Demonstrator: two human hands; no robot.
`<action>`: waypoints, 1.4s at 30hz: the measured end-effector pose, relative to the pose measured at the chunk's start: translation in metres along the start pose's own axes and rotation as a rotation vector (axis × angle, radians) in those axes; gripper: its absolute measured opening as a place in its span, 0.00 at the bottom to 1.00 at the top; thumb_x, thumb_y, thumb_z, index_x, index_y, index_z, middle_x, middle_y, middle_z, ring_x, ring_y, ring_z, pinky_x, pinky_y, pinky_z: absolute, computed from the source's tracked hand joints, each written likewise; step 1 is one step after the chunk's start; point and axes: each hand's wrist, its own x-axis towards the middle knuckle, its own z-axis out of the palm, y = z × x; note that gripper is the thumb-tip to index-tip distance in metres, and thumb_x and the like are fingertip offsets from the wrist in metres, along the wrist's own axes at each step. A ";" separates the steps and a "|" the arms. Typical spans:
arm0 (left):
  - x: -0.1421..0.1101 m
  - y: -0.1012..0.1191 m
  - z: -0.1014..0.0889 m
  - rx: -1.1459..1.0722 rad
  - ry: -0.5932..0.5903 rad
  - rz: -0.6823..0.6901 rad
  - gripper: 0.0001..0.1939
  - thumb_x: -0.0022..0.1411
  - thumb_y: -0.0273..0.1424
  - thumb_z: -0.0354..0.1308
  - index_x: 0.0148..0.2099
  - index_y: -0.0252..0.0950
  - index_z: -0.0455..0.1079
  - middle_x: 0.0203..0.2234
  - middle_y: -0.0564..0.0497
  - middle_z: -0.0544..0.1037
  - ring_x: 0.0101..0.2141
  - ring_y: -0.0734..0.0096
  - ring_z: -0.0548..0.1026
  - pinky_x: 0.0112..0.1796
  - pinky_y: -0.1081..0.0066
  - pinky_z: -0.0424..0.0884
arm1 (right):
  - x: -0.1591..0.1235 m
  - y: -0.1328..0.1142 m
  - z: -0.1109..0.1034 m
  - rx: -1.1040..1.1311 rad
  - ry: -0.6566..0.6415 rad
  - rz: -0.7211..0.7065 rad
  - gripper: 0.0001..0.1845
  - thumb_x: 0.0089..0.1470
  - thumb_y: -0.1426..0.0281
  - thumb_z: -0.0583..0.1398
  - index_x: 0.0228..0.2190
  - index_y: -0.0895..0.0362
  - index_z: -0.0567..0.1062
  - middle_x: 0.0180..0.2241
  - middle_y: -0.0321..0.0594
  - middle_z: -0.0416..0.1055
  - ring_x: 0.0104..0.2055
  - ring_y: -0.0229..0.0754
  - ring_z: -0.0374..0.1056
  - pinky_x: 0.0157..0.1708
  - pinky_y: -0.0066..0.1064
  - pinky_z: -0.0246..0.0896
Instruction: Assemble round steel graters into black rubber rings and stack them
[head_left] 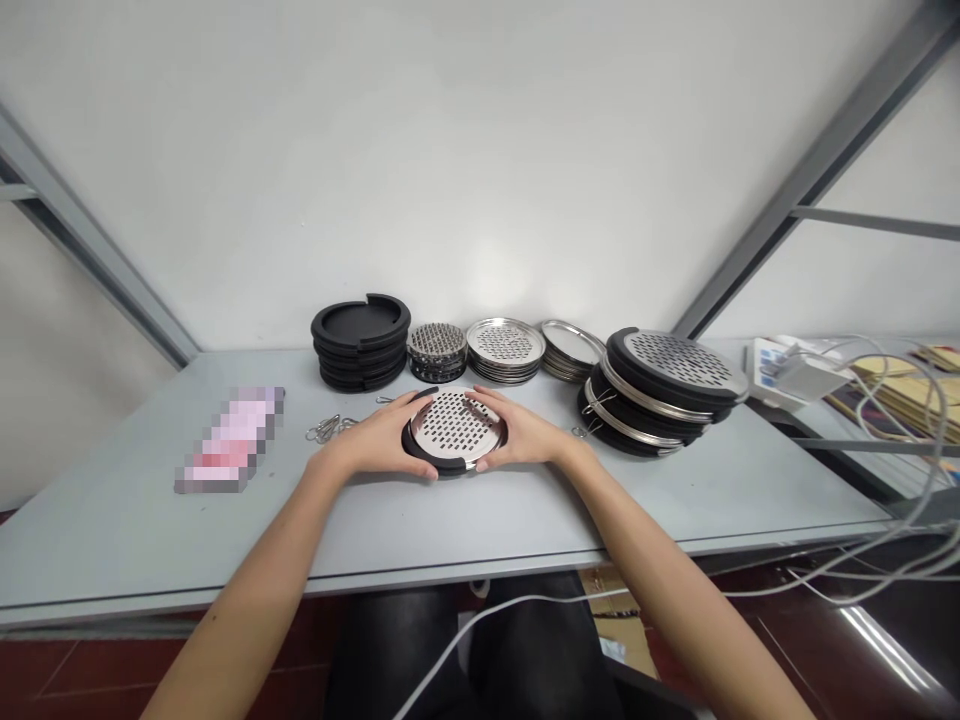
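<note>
A round perforated metal plate (456, 424) sits in a black ring-shaped base on the table in front of me. My left hand (386, 438) curves round its left side, thumb at the near edge. From the right, my right hand (521, 428) grips the same assembly, fingers over the far rim and thumb near the front. Just left of my left hand lie several bent wire clips (324, 430). Behind stand a stack of black bases (361, 345), small perforated discs (438, 350), rimmed perforated plates (505, 348) and metal rings (570, 348).
At the right, assembled black-and-metal units (660, 390) form a leaning stack. A phone-like pixelated object (232, 440) lies at the left. White power strips (787, 370) and loose cables are beyond the right frame post. A white cable (525, 600) crosses below the table's front edge.
</note>
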 end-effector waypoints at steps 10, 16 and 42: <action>-0.005 0.005 -0.015 -0.028 0.013 0.056 0.54 0.44 0.51 0.69 0.69 0.44 0.49 0.65 0.46 0.56 0.64 0.47 0.53 0.62 0.53 0.54 | -0.001 -0.001 -0.008 0.065 0.035 -0.025 0.65 0.30 0.52 0.73 0.65 0.56 0.52 0.65 0.54 0.52 0.66 0.59 0.51 0.65 0.52 0.44; -0.002 0.005 -0.011 -0.039 0.021 0.068 0.54 0.43 0.51 0.70 0.68 0.44 0.51 0.65 0.45 0.57 0.64 0.46 0.54 0.62 0.51 0.54 | -0.002 -0.001 -0.010 0.106 0.019 0.043 0.66 0.30 0.52 0.73 0.65 0.59 0.52 0.65 0.54 0.53 0.66 0.58 0.52 0.65 0.50 0.45; 0.000 0.000 -0.011 0.030 0.031 -0.001 0.54 0.41 0.56 0.68 0.66 0.42 0.55 0.63 0.42 0.59 0.65 0.39 0.49 0.62 0.48 0.53 | 0.000 -0.002 -0.011 -0.020 0.078 -0.032 0.61 0.30 0.49 0.72 0.62 0.59 0.58 0.61 0.56 0.60 0.62 0.62 0.58 0.61 0.54 0.52</action>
